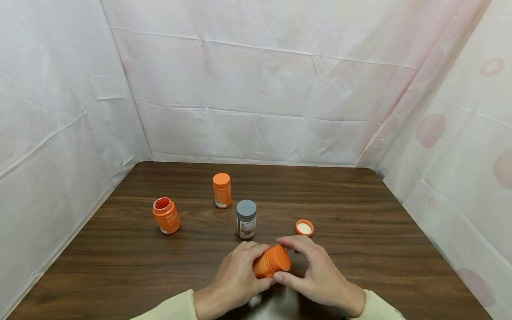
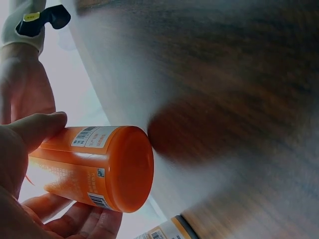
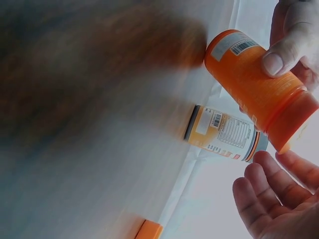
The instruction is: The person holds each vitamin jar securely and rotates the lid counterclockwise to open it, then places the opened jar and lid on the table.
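My left hand (image 1: 237, 272) grips an orange pill bottle (image 1: 262, 266) around its body, thumb on one side and fingers on the other. The bottle is tilted, with its orange screw cap (image 1: 278, 258) on and pointing toward the right hand. In the left wrist view, the base of the bottle (image 2: 132, 169) faces the camera. My right hand (image 1: 322, 272) is beside the cap, its fingers loosely spread around it without a grip. In the right wrist view, fingertips (image 3: 266, 159) are close to the cap's edge; whether they touch it I cannot tell.
A grey-capped bottle (image 1: 246, 220) stands just beyond the hands. Behind it is a capped orange bottle (image 1: 222, 191), and at left an uncapped orange bottle (image 1: 166, 218). A loose orange cap (image 1: 304, 228) lies inside up on the wooden table (image 1: 340, 191). Pale sheets (image 1: 256, 89) surround the table.
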Motion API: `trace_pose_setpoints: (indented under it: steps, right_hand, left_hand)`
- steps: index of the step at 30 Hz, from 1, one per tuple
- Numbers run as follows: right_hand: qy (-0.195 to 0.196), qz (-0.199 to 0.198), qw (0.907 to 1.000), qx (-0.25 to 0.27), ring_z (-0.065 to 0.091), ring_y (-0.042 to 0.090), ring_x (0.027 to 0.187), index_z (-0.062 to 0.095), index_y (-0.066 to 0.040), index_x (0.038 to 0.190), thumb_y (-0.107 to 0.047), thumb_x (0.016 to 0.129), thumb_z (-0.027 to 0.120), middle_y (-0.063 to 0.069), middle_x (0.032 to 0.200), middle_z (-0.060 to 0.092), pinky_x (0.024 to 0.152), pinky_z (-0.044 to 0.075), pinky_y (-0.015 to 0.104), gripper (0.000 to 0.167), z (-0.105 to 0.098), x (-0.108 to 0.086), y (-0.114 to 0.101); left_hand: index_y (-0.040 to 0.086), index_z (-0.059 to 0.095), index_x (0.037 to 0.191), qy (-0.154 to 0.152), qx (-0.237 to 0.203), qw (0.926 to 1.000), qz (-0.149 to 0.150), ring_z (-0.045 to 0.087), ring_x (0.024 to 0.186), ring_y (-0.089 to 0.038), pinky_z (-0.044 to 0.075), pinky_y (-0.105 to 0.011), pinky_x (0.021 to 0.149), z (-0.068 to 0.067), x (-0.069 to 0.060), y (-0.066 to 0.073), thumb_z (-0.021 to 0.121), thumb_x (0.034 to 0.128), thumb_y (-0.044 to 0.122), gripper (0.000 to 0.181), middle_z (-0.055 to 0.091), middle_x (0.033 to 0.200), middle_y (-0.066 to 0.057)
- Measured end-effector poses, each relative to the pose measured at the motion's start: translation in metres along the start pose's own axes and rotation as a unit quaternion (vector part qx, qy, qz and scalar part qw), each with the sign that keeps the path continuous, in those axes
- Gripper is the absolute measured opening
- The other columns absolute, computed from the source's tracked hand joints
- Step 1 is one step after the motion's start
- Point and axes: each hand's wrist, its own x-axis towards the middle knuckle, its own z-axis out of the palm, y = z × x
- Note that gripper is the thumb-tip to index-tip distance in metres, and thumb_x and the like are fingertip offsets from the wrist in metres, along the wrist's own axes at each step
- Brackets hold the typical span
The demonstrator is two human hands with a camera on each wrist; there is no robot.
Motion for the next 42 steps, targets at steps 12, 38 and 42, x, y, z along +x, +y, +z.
trace_pose_setpoints:
  steps: [12,38,42]
  right_hand:
    - [0.011,-0.004,0.9998,-0.018,0.058,0.009,0.082,0.066,-0.018,0.12,-0.033,0.088,0.083,-0.012,0.098,0.063,0.068,0.05,0.028,0.039,0.003,0.0043,0.0007]
    - [-0.006,-0.024,0.9995,-0.019,0.056,0.006,0.083,0.065,-0.018,0.122,-0.03,0.091,0.08,-0.012,0.099,0.061,0.07,0.051,0.028,0.036,0.0015,0.0057,0.0004]
    - [-0.011,-0.031,0.9993,-0.017,0.056,0.005,0.085,0.065,-0.017,0.123,-0.029,0.092,0.08,-0.012,0.101,0.062,0.071,0.051,0.027,0.037,0.0008,0.0063,0.0005]
  left_hand:
    - [0.022,0.073,0.114,0.006,0.0,1.0,0.0,0.052,0.085,-0.004,0.044,-0.023,0.067,0.0023,-0.0006,0.0,0.094,0.0719,0.029,0.047,0.065,0.101,0.012]
    - [0.02,0.073,0.116,-0.03,0.011,0.9995,-0.004,0.053,0.081,-0.002,0.044,-0.026,0.067,-0.0028,0.0024,-0.0015,0.093,0.0741,0.033,0.048,0.068,0.101,0.011]
    - [0.02,0.073,0.116,-0.031,0.009,0.9995,-0.002,0.053,0.082,-0.002,0.044,-0.025,0.067,-0.0028,0.0023,-0.002,0.093,0.0744,0.033,0.048,0.068,0.101,0.011]
